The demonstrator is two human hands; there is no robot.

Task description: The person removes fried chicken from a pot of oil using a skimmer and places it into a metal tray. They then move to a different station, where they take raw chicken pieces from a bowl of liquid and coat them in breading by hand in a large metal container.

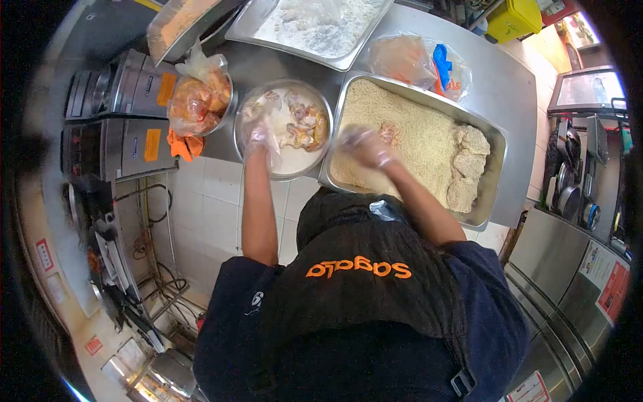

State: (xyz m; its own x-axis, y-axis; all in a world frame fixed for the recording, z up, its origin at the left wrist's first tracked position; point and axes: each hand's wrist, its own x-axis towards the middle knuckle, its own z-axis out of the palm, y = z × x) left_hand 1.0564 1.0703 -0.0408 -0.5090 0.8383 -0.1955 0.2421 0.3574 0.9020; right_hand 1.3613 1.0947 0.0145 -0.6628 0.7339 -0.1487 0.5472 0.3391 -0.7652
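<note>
My left hand [260,134], in a clear glove, reaches into a round metal bowl [284,177] of milky liquid. Its fingertips are at pale raw meat by the far left side, and batter coats and partly hides them; whether they grip it I cannot tell. More raw meat pieces [305,125] lie in the liquid to the right. My right hand [367,146], also gloved and smeared by motion, is over the left part of a deep metal tray [501,157] of breadcrumbs [415,161]. Just right of it, a pinkish meat piece [389,133] lies in the crumbs.
Crumb-coated pieces [467,167] line the tray's right end. A tray of white flour [315,27] stands behind. Bagged meat [201,100] sits left of the bowl beside an orange cloth [184,144]. Plastic bags [405,60] lie behind the crumb tray. Metal appliances [140,87] stand at left.
</note>
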